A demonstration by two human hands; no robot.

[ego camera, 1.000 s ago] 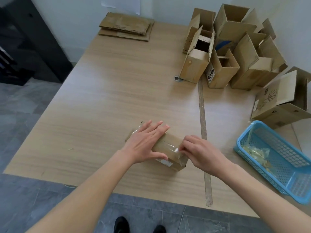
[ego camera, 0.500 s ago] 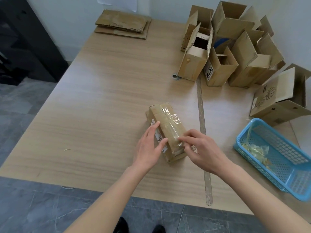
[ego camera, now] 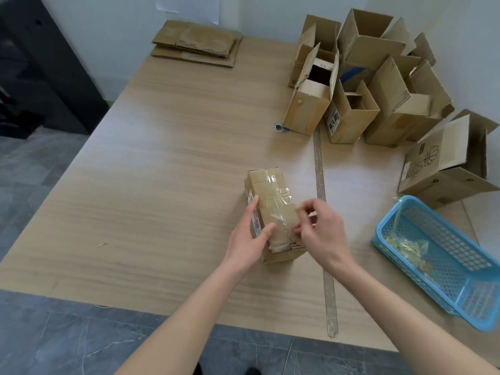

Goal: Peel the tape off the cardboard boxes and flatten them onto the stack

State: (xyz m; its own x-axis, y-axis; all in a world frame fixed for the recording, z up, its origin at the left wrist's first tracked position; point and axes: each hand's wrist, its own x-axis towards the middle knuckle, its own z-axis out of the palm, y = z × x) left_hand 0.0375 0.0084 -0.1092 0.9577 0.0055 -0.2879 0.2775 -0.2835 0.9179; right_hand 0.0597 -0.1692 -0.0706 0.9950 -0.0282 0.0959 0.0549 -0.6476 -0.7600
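Near the tabletop's [ego camera: 162, 163] front edge, the left hand [ego camera: 247, 239] is bracing the taped box [ego camera: 270, 212], fingers spread along its side and thumb on top, while the right hand [ego camera: 320, 230] is pinching what looks like a loosened end of clear tape [ego camera: 278, 193]. Peeling seems underway; next comes a steady pull toward the far end. Beyond, at the far right corner, open boxes [ego camera: 378, 90] are waiting; the flattened stack [ego camera: 197, 44] is lying at the far edge.
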